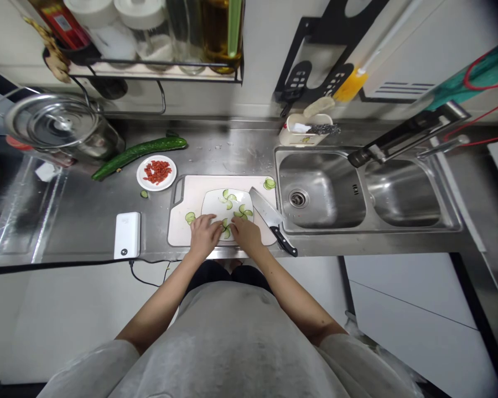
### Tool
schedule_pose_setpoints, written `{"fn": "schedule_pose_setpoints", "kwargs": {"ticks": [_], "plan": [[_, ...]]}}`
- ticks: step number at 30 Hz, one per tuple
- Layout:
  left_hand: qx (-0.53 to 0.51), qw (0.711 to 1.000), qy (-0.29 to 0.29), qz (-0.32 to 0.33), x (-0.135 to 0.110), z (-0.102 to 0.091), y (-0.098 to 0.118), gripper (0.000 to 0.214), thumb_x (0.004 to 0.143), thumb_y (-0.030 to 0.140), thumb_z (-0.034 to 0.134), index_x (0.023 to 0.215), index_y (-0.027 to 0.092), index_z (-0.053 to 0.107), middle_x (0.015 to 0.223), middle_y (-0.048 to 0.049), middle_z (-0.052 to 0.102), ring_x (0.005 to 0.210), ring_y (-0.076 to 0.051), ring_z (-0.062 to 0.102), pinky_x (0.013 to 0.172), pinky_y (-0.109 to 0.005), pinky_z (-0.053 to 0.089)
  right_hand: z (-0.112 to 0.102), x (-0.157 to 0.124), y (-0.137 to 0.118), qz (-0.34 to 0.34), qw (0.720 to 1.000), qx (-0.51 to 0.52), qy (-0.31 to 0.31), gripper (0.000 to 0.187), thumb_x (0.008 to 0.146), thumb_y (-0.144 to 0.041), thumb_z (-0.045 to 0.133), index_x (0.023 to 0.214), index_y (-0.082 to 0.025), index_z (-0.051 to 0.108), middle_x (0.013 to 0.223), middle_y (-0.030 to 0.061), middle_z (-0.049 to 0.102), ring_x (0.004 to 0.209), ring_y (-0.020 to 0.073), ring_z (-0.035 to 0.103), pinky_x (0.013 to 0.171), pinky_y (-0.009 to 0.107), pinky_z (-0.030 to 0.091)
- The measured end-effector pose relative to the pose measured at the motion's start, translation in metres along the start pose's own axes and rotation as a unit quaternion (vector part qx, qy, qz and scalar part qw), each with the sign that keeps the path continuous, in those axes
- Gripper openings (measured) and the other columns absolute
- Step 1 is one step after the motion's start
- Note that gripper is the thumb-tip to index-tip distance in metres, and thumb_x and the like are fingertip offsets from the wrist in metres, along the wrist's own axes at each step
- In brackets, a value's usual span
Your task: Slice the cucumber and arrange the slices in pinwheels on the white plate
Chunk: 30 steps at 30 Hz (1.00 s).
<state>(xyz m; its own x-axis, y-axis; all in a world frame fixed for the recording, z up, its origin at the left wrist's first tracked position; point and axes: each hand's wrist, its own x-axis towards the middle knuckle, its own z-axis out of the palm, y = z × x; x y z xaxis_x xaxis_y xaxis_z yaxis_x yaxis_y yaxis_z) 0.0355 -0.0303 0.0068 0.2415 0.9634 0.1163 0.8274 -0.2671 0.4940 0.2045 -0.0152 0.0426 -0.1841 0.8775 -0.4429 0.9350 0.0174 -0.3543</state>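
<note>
A white square plate (pixel 213 200) rests on a white cutting board (pixel 186 190). Thin half-round cucumber slices (pixel 229 198) lie on it in small fan-like clusters. At the plate's front edge, my left hand (pixel 204 235) is bent with its fingertips on a cucumber slice (pixel 225 223). From the other side my right hand (pixel 248 236) meets the same cluster, its fingers drawn together at the slices. What lies under the fingertips is partly hidden. Right of the plate, a kitchen knife (pixel 268 207) lies slanted, its black handle past the board's edge. Small stacks of cucumber slices sit at the board's left and upper right.
Behind the board are a small plate (pixel 140 176) of red goji-like berries and a whole cucumber (pixel 141 152). A white power bank (pixel 127 235) lies left. The double sink (pixel 319 190) is right, a steel pot (pixel 108 138) back left, a bottle rack (pixel 157 72) above.
</note>
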Motion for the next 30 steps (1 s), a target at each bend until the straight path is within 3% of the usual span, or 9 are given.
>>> {"fn": "schedule_pose_setpoints", "kwargs": {"ticks": [5,11,16,24,30], "plan": [[-0.013,0.998,0.046,-0.044,-0.006,-0.014,-0.006,0.022,0.09,0.034,0.053,0.102,0.027,0.07,0.116,-0.0082,0.06,0.114,-0.027,0.049,0.098,-0.046,0.033,-0.002,-0.013,0.01,0.007,0.999,0.031,0.041,0.034,0.099,-0.035,0.034,0.12,-0.021,0.056,0.11,0.0065,0.067,0.097,0.0193,0.06,0.076,0.028,0.041],[-0.007,0.962,0.136,-0.235,-0.015,-0.032,-0.041,0.028,0.087,0.039,0.055,0.108,0.024,0.065,0.105,-0.0091,0.06,0.103,-0.026,0.056,0.091,-0.042,0.041,-0.001,-0.037,0.031,0.028,0.995,0.058,0.076,0.032,0.096,-0.034,0.039,0.114,-0.02,0.061,0.092,0.0054,0.07,0.085,0.018,0.063,0.071,0.026,0.039],[0.022,0.953,0.086,-0.289,-0.013,-0.035,-0.054,0.037,0.085,0.043,0.056,0.117,0.025,0.061,0.11,-0.0105,0.06,0.102,-0.028,0.058,0.086,-0.042,0.042,-0.001,-0.045,0.037,0.026,0.993,0.062,0.099,0.03,0.095,-0.034,0.039,0.107,-0.02,0.063,0.087,0.005,0.07,0.079,0.0178,0.063,0.068,0.026,0.039],[0.057,0.937,0.034,-0.344,0.003,-0.033,-0.047,0.031,0.08,0.051,0.057,0.094,0.023,0.064,0.096,-0.01,0.064,0.097,-0.032,0.058,0.085,-0.046,0.038,-0.004,-0.045,0.032,0.013,0.99,0.085,0.11,0.031,0.095,-0.034,0.04,0.106,-0.02,0.065,0.083,0.0041,0.07,0.076,0.018,0.063,0.067,0.026,0.038],[-0.046,0.927,0.061,-0.367,0.007,-0.026,-0.054,0.016,0.077,0.037,0.061,0.084,0.023,0.061,0.086,-0.0026,0.066,0.083,-0.021,0.059,0.08,-0.036,0.04,-0.004,-0.047,0.03,0.008,0.99,0.097,0.102,0.031,0.094,-0.035,0.04,0.105,-0.02,0.065,0.08,0.0034,0.07,0.073,0.0175,0.062,0.066,0.026,0.038]]}}
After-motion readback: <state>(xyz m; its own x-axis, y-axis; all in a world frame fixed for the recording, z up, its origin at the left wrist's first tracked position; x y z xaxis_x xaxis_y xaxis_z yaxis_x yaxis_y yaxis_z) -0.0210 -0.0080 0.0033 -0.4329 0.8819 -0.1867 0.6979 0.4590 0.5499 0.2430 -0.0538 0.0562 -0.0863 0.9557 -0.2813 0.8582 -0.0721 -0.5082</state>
